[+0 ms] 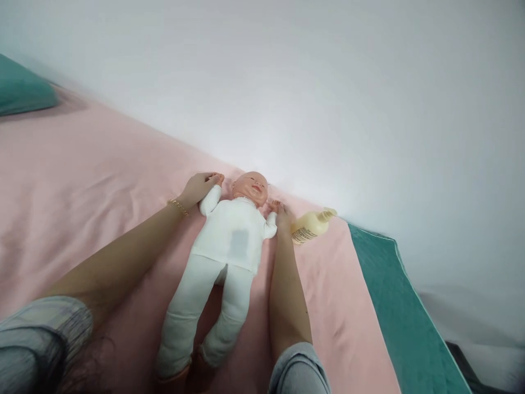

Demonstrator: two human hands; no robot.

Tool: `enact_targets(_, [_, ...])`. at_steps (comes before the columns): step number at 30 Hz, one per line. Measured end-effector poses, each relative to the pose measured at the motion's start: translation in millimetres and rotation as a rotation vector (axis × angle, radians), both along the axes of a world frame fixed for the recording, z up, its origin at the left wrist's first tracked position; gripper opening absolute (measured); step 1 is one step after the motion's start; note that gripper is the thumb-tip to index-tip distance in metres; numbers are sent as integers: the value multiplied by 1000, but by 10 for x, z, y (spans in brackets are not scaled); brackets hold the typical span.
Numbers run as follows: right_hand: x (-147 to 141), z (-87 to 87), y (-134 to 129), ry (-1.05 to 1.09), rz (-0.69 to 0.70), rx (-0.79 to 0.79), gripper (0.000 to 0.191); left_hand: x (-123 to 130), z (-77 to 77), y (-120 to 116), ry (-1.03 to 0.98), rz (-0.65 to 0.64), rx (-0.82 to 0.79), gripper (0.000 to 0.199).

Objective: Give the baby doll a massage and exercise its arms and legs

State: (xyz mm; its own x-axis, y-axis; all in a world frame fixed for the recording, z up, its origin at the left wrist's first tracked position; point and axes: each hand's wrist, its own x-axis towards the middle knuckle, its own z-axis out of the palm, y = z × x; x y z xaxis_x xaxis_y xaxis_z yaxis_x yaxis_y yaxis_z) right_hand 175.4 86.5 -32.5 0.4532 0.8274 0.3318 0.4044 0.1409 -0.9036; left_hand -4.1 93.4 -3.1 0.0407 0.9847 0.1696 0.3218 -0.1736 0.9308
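A baby doll [229, 230] in a white top and white trousers lies on its back on a pink sheet [102, 186], its head toward the wall. My left hand [199, 187] is closed around the doll's hand on the left side, with a gold bracelet at my wrist. On the other side, the fingers of my right hand [283, 216] are pinched on the doll's other hand. Both doll arms are bent up beside its head. A pale yellow pump bottle [314, 225] lies tilted on the sheet just right of my right hand.
A white wall [287, 98] rises along the far edge of the bed. At the far left rests a green pillow [24, 87]. Green fabric [394, 295] covers the bed's right end, with a dark object [467, 366] beyond it.
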Motion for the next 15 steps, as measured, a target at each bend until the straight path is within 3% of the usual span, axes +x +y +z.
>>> enact_targets(2, [-127, -42, 57, 84, -104, -34, 43, 0, -29, 16, 70, 34, 27, 39])
enact_targets(4, [-7, -23, -9, 111, -173, -36, 43, 8, -47, 18, 93, 54, 34, 40])
enact_targets(6, [297, 50, -167, 74, -41, -63, 42, 19, -46, 2, 89, 76, 54, 40])
enact_targets(10, [842, 264, -482, 73, -18, -67, 45, 29, 18, -92, 113, 186, 112, 43])
enact_targets(15, [807, 470, -692, 91, 73, -14, 38, -1, 158, -285, 192, 238, 194, 55])
